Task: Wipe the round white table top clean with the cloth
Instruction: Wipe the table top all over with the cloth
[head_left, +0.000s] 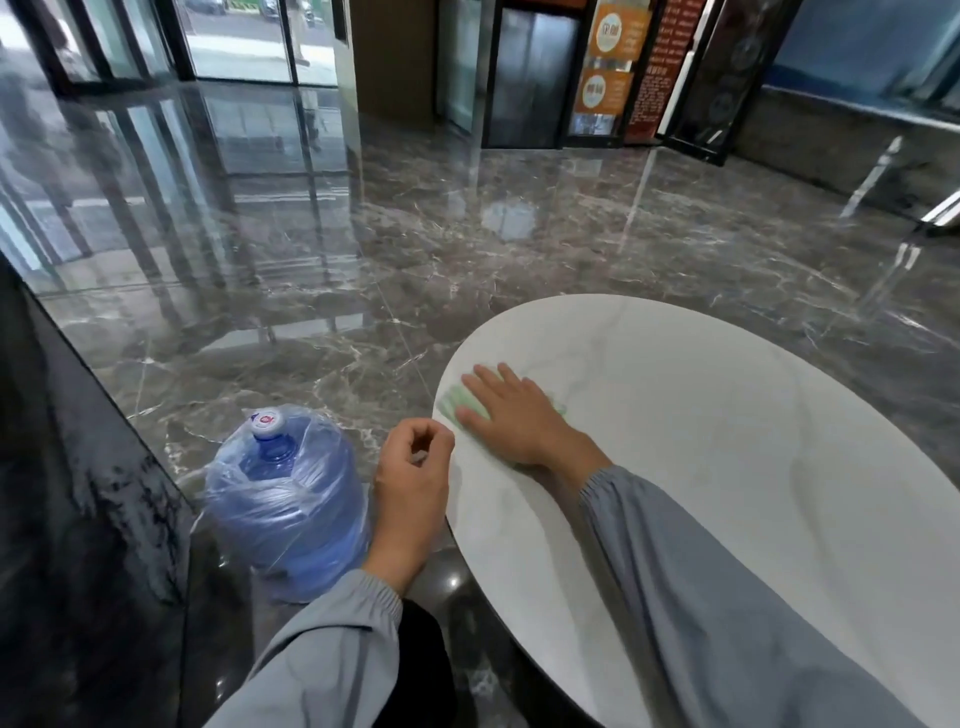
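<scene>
Dark marble flooring (363, 249) is being seen around one round white table top (727, 415). One green cloth (456, 402) is being pressed flat near the top's left edge by the right hand (511, 415), its fingers straight and spread and its sleeved forearm laid across the top. The left hand (413, 467) is being held just off the rim, fingers curled inward, nothing being gripped. One plastic-wrapped blue water jug (285, 499) is being kept upright on the floor.

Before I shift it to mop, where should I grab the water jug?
By the neck just under the cap, from above: the jug stands upright, neck topmost, and its wide body is wrapped in loose plastic that would likely slip.
</scene>
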